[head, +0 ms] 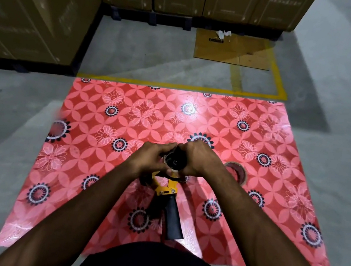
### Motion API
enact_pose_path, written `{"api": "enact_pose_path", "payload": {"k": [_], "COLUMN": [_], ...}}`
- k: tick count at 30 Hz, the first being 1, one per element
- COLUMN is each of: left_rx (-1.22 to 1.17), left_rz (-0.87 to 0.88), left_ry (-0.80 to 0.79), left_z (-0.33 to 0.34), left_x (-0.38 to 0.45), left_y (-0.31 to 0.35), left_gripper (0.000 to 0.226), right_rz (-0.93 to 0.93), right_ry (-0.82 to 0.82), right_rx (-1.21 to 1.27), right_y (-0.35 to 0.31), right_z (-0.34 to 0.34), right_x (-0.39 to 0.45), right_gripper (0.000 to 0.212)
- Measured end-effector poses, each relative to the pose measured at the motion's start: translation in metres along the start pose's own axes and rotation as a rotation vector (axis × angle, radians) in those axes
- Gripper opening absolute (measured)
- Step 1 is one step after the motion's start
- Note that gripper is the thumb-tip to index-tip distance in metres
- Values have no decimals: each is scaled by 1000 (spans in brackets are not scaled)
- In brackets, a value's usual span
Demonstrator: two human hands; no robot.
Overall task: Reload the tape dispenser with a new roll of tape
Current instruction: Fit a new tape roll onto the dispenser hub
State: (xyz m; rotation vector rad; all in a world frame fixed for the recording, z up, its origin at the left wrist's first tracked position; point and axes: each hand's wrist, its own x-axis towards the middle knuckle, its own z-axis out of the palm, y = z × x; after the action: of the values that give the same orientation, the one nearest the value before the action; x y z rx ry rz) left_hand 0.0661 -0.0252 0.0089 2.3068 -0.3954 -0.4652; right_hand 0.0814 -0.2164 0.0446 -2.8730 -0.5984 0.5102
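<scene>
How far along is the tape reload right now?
Midway, as far as I can tell. Both hands, left hand and right hand, grip the hub end of the dispenser. A tape roll lies apart on the mat. Whether a roll is on the hub is hidden. Threading remains.

Tape roll (236, 171) near right, open mat (128, 107) left and ahead

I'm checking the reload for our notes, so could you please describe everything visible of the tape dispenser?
The tape dispenser is a handheld gun type with a yellow frame, seemingly metal, and a black pistol handle pointing toward the person. It lies over the red floral mat. At its far end, a black spindle hub shows inside a ring that looks like a tape core. The left hand and right hand both grip that end, hiding most of it.
</scene>
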Motion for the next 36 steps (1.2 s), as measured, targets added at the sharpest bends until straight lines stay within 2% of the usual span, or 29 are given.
{"api": "enact_pose_path", "payload": {"k": [6, 11, 14, 20, 27, 32, 36], "left_rx": [4, 15, 23, 11, -148, -200, -190], "left_rz": [13, 6, 32, 69, -46, -115, -96], "left_ry": [-12, -19, 9, 36, 108, 44, 33], "left_z": [0, 5, 6, 10, 21, 20, 19], "left_x": [-2, -9, -10, -7, -7, -9, -11], "left_y": [-7, -17, -16, -7, -9, -19, -20], "left_gripper": [85, 87, 85, 82, 96, 97, 99], "right_rz": [6, -19, -2, 23, 61, 56, 60], "right_ry": [11, 42, 79, 97, 73, 22, -14], "right_rx": [73, 117, 237, 423, 550, 539, 564], "right_y": [-1, -7, 0, 11, 23, 22, 27], "right_z": [5, 14, 18, 19, 28, 33, 37], "right_x": [-2, -5, -15, -27, -28, -19, -16], "right_gripper": [72, 71, 63, 74, 81, 83, 82]}}
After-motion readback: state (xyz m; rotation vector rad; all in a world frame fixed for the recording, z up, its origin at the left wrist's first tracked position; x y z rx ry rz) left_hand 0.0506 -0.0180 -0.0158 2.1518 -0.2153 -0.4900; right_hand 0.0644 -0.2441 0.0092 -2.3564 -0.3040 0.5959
